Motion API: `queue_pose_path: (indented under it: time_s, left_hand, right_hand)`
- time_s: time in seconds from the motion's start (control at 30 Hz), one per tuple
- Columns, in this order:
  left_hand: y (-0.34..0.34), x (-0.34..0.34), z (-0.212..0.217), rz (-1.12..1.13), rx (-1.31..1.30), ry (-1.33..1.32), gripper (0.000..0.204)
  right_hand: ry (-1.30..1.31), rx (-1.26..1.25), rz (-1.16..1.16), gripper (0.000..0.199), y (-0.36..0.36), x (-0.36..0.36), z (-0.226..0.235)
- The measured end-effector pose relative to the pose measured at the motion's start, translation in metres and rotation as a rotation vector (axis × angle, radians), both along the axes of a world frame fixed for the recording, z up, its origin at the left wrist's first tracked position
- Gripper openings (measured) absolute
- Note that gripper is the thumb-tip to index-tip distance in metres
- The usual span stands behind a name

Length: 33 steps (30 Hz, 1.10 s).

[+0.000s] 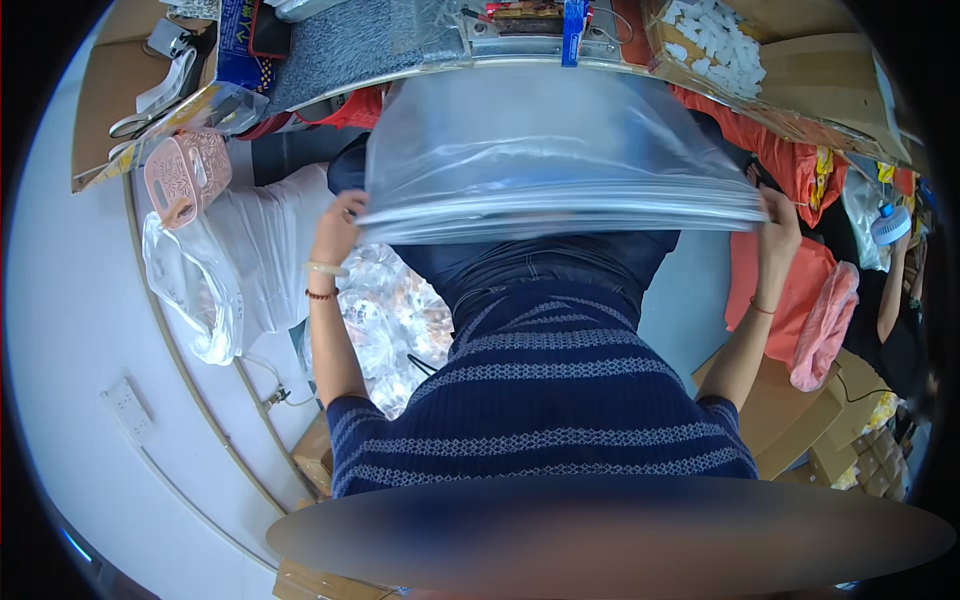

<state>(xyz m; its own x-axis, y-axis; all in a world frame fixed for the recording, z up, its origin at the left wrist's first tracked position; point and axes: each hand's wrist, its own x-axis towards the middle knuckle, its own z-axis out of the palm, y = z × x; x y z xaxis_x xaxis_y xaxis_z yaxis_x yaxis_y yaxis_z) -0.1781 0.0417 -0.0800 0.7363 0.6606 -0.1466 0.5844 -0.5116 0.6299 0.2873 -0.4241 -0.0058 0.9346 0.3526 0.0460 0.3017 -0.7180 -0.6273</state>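
A wide sheet of clear plastic point(540, 140) stretches over my lap, from the table's edge down to a bunched, layered near edge. My left hand point(341, 225) pinches its near left corner, fingers closed. At the near right corner my right hand point(779, 222) grips the same edge, fingers curled round it. The plastic is taut between both hands, with creases running sideways. Whether it is a single sheet or a large bag, I cannot tell.
The table point(350, 60) ahead carries a blue-grey mat, tools and a box of small white pieces point(715, 45). To the left hang a pink basket point(187, 178) and a white plastic bag point(235, 265). Red bags point(790, 290) lie right, near another person's arm point(893, 290).
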Motion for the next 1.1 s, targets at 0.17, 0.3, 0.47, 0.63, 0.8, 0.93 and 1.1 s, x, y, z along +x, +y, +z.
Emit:
queue_pose_path:
  time_s: [0.17, 0.3, 0.47, 0.63, 0.8, 0.93, 1.1]
  left_hand:
    - [-0.04, 0.042, 0.052, -0.104, 0.047, -0.257, 0.038]
    - [-0.023, 0.038, 0.016, -0.111, -0.296, -0.151, 0.036]
    - [0.018, 0.004, -0.049, -0.184, -0.757, 0.326, 0.029]
    - [0.002, 0.009, -0.043, 0.461, -0.724, -0.046, 0.03]
    - [-0.034, 0.038, -0.054, 0.8, -1.085, -0.759, 0.021]
    - [-0.032, 0.103, -0.052, 0.406, -0.503, -0.846, 0.033]
    - [-0.01, 0.205, -0.128, -0.099, 0.041, -0.429, 0.043]
  right_hand:
    - [-0.002, 0.609, 0.029, 0.027, -0.014, -0.018, 0.016]
    - [0.312, 0.785, 0.083, 0.034, -0.006, -0.01, -0.02]
    - [0.43, 0.147, 0.29, 0.021, -0.028, 0.006, -0.084]
    - [0.384, 0.271, -0.199, 0.021, -0.028, -0.012, -0.07]
    - [0.881, 0.965, -0.433, 0.027, -0.022, -0.025, -0.079]
    - [0.239, 0.356, -0.004, 0.035, -0.011, -0.022, -0.082]
    - [0.006, 0.404, 0.666, 0.025, 0.187, -0.051, -0.104]
